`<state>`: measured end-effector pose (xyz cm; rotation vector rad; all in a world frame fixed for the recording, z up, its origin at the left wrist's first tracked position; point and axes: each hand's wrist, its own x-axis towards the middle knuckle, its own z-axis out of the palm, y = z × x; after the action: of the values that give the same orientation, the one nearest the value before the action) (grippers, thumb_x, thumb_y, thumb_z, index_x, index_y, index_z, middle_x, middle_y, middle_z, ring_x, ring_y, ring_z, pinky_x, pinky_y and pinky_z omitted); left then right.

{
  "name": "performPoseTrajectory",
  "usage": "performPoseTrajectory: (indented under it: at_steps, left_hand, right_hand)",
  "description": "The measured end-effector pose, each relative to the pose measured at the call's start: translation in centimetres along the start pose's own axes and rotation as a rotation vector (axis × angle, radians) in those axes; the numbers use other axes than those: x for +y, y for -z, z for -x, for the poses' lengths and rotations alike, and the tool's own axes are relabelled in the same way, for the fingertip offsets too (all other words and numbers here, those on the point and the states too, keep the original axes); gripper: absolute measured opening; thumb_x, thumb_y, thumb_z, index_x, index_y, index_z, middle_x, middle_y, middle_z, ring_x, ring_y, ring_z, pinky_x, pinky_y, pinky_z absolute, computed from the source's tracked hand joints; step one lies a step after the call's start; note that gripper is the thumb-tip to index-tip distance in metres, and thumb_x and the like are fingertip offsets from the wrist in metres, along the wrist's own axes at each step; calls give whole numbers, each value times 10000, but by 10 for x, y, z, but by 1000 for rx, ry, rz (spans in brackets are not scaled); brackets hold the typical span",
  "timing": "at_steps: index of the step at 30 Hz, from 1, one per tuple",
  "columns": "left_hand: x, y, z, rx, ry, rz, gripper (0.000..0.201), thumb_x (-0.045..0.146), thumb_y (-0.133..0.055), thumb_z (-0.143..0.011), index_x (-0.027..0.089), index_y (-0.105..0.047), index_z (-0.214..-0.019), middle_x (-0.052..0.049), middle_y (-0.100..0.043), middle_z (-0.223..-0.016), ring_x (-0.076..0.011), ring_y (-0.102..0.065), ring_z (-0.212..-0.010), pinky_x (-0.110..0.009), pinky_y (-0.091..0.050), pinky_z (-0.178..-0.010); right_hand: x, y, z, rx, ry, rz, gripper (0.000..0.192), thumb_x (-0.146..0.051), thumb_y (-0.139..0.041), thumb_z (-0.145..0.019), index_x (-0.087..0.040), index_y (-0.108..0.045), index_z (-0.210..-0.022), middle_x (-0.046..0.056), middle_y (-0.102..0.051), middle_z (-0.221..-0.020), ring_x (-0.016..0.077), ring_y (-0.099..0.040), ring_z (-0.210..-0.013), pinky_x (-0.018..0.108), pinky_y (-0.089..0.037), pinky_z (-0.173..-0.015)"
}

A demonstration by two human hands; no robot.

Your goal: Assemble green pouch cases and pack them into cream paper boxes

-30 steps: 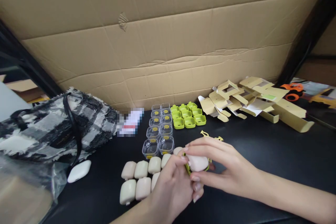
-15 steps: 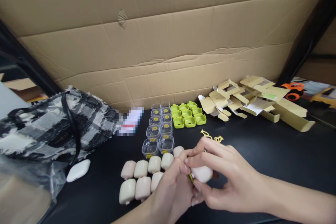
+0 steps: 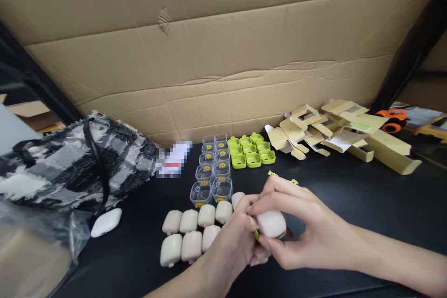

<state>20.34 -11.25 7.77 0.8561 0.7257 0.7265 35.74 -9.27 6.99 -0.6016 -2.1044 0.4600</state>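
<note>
Head view: my left hand (image 3: 233,244) curls around a lime-green shell (image 3: 256,234); my right hand (image 3: 310,230) has thumb and fingers clamped on the pale pink block (image 3: 271,223) in it, above the black table (image 3: 352,205). I'm seemingly seating it; that calls for even pressure.

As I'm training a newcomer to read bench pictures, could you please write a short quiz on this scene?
1. Multiple choice: what do the left hand and right hand hold together?
a) the orange toy
b) a pale pink piece
c) the white case

2. True or false: in the picture, the green cups stand to the left of the clear containers.

3. Count: how many green cups stand in that group?

Key: 1: b. 2: false; the green cups are to the right of the clear containers. 3: nine, in three rows of three.
</note>
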Motion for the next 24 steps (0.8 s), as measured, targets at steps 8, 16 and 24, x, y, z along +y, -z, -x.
performPoseTrajectory:
  at_steps: [8,16,24]
  left_hand:
    - [-4,-4,0,43,42,-77,367,414,-518,-595,199,-409,-872,72,-375,-665,-69,-229,-541,-246,-183,-547]
    - [-11,6,-2,-112,-85,-5,310,456,-533,-735,203,-418,-873,52,-393,-727,-83,-246,-564,-236,-219,-543]
    - [-11,13,-4,-103,-127,4,293,452,-554,-769,201,-417,-833,69,-359,-676,-83,-246,-553,-235,-251,-553]
  right_hand:
    - [-3,-3,-2,99,60,-27,320,-55,-614,-545,-182,-578,-837,-20,-531,-716,107,-473,-604,235,-384,-519]
    - [-1,-2,3,74,49,-14,400,-44,-642,-586,-194,-612,-956,0,-576,-808,124,-523,-677,245,-428,-573]
    - [-2,7,-1,-125,-129,-63,297,-143,-702,-747,-212,-653,-1032,18,-537,-870,135,-558,-778,257,-482,-678]
